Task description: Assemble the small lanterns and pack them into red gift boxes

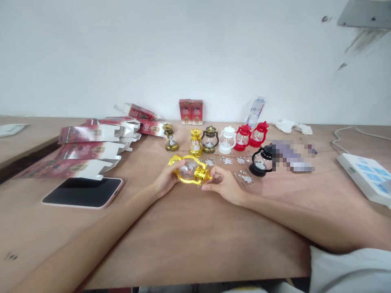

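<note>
Bright gold on the lantern point(187, 170) between the hands, clear at its belly, white and red on lanterns right of it, dark bronze with gold on one just behind it, black on another to its right, red patterned cartons point(88, 150) left of it, brownish-pink counter point(195, 236) beneath it.

A: Which surface is supporting the items?
B: A brown table point(195, 244). On its left, a dark-screened phone point(82, 193) is lying beside piled red-and-white cartons point(88, 150).
A: Rear section?
B: Two red boxes point(191, 112) are standing upright, side by side. A clear bottle point(255, 112) is standing right of them, near crumpled tissues point(285, 125).
A: Centre row, left to right?
B: Bronze lantern point(170, 139), gold lantern point(196, 142), second bronze lantern point(210, 140), white lantern point(227, 140), two red lanterns point(243, 138). Small pale pieces point(244, 178) are lying in front; a black lantern point(262, 161) is standing beside them.
A: Right side?
B: A white unit with blue panels point(366, 175) is resting near a cable point(337, 142).
</note>
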